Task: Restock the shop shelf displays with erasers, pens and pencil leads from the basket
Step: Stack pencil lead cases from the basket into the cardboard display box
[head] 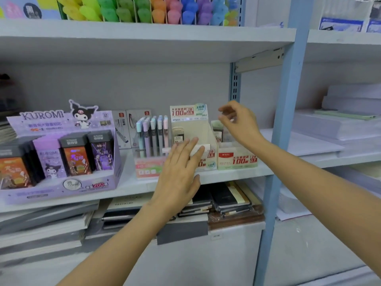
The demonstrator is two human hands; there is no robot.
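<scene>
On the middle shelf (237, 174) stands a beige 0.5 pencil-lead display box (191, 129) with a few lead cases inside. My left hand (179, 170) rests flat, fingers spread, against its front lip. A lower 0.7 lead display box (237, 159) sits just to its right, and my right hand (239, 122) hovers above it with fingers loosely curled and nothing visibly held. To the left are a rack of pastel lead tubes (151, 135) and a purple Kuromi display (61, 153) of lead cases. The basket is out of view.
A blue shelf upright (288, 120) stands right of my right arm. Coloured highlighters (144, 9) fill the top shelf. Notebooks (226, 199) and paper stacks lie under the shelf, and white paper reams (338, 124) are piled on the right bay.
</scene>
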